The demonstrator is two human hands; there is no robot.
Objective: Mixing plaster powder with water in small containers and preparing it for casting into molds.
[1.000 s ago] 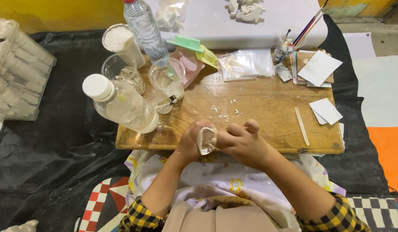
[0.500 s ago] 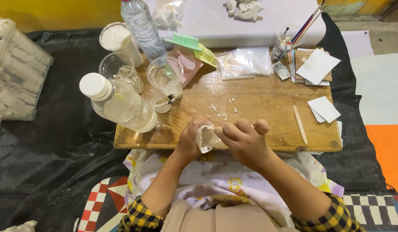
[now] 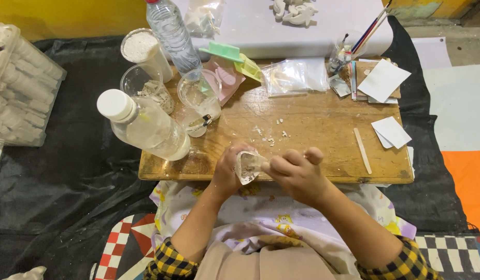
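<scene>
While a capped plastic bottle (image 3: 144, 124) lies on the wooden board (image 3: 323, 124), left hand (image 3: 227, 173) cups a small whitish piece (image 3: 248, 166), possibly a mould, right hand (image 3: 297, 173) pinching its edge, hands together at near board edge, wooden stick (image 3: 362, 150) well apart.

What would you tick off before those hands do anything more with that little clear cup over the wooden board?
1. Small clear plastic cup gripped by both hands: ok; left hand, right hand.
2. Cup over the wooden board, not the lap: ok.
3. What the cup holds: cannot tell.
4. Board free of crumbs: not ok, white crumbs lie there.
5. Flat wooden stick lying free on the board: ok.
</scene>
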